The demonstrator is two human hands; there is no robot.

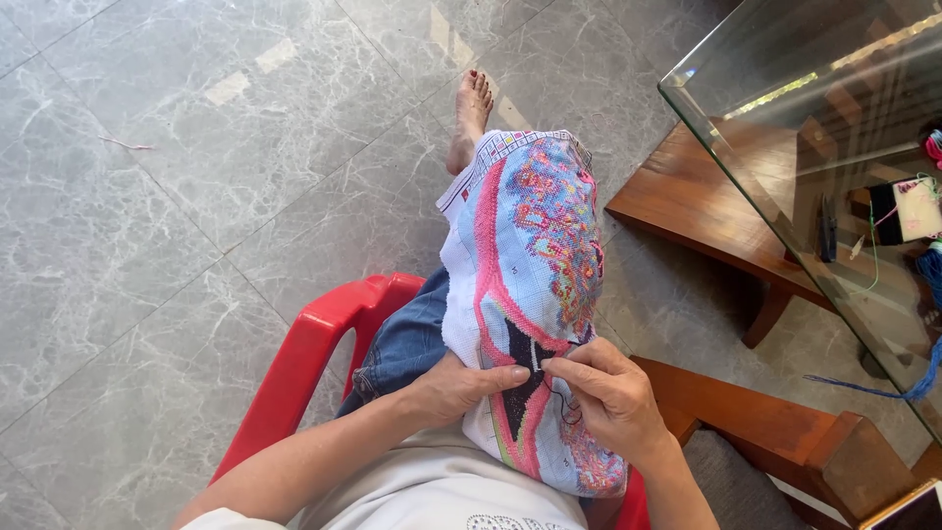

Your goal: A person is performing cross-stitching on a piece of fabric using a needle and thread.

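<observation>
- Nearest us, our left hand (459,385) lies flat against the near end of the cross-stitch cloth (525,294), thumb pressing its woven grid.
- Our right hand (610,391) pinches narrow on the cloth's black stitched patch; we cannot tell if a needle is held.
- The cloth drapes over our knee, pink, blue and floral.
- Left of the cloth curves a glossy red plastic chair (304,363).
- Right of the cloth stands a glass-topped wooden table (726,128).

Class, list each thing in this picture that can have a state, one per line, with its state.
Embroidery cloth: draped over the knee, partly stitched.
Left hand: thumb pressed on the cloth.
Right hand: fingertips pinched at the cloth.
Red chair: occupied.
Blue yarn: hanging loose off the glass table.
</observation>
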